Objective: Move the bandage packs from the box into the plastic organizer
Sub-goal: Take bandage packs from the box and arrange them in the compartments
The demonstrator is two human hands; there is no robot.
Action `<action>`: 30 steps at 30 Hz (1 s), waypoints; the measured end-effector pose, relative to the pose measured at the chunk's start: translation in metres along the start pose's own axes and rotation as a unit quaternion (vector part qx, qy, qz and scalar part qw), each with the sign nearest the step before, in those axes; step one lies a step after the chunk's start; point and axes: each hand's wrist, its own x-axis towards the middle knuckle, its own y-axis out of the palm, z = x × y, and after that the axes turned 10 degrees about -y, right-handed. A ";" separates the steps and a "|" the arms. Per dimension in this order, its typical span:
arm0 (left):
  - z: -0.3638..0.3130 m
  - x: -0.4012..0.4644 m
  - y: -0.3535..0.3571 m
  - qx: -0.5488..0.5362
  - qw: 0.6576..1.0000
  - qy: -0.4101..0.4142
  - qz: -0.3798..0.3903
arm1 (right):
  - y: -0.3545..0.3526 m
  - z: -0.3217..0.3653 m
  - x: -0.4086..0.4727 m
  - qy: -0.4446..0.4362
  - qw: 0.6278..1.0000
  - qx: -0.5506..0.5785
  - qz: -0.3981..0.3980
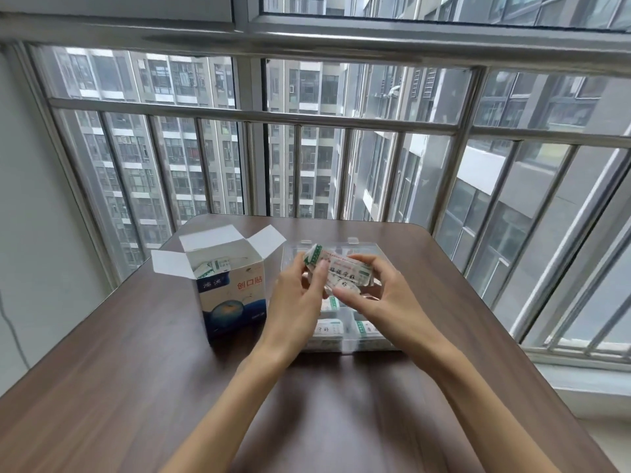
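Note:
A white and blue cardboard box stands open on the brown table, with bandage packs showing inside its top. To its right lies the clear plastic organizer, with white and green packs in its near compartments. Above the organizer, my left hand and my right hand both grip a small stack of bandage packs between fingers and thumbs. One pack at the stack's left end sticks up at an angle.
The brown wooden table ends close behind the box and organizer, right at a metal railing and window. A grey wall is at the left. Bare tabletop lies in front of the box and under my forearms.

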 end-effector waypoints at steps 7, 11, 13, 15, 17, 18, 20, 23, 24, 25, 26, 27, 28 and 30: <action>0.006 -0.001 0.002 0.019 1.000 -0.005 0.018 | -0.004 -0.001 -0.005 -0.013 0.999 0.039 -0.007; 0.007 -0.001 -0.001 -0.001 0.999 -0.013 0.051 | -0.009 0.000 -0.006 -0.007 0.998 0.065 -0.014; 0.005 -0.002 -0.003 -0.013 0.997 -0.019 0.072 | -0.010 0.000 -0.006 0.004 0.996 0.082 -0.023; 0.006 -0.002 -0.003 -0.019 0.996 -0.021 0.082 | -0.010 -0.001 -0.006 0.026 0.994 0.101 -0.031; 0.007 -0.003 -0.003 0.001 0.996 -0.016 0.089 | -0.007 -0.001 -0.005 0.053 0.988 0.140 -0.031; 0.007 -0.003 -0.002 0.007 0.996 -0.012 0.093 | -0.005 -0.001 -0.004 0.062 0.985 0.160 -0.030; 0.007 -0.005 -0.001 0.000 0.995 -0.007 0.096 | -0.003 0.000 -0.004 0.060 0.986 0.147 -0.039; 0.006 -0.004 0.002 -0.028 0.998 0.007 0.064 | -0.001 0.000 -0.006 0.041 0.994 0.091 -0.037; 0.006 -0.004 0.003 -0.026 0.999 0.026 0.040 | -0.001 0.001 -0.006 0.038 0.995 0.087 -0.029; 0.006 -0.003 0.004 -0.017 0.999 0.051 0.010 | 0.000 0.003 -0.007 0.037 0.995 0.091 -0.021; 0.006 -0.002 0.006 -0.013 0.997 0.075 -0.020 | 0.000 0.004 -0.008 0.037 0.994 0.100 -0.014; 0.006 -0.001 0.006 -0.017 0.995 0.092 -0.043 | 0.000 0.005 -0.008 0.037 0.993 0.113 -0.010; 0.005 0.001 0.007 -0.027 0.993 0.098 -0.059 | 0.000 0.006 -0.008 0.037 0.992 0.125 -0.007; 0.005 0.002 0.009 -0.045 0.993 0.083 -0.069 | 0.001 0.007 -0.008 0.037 0.990 0.136 -0.001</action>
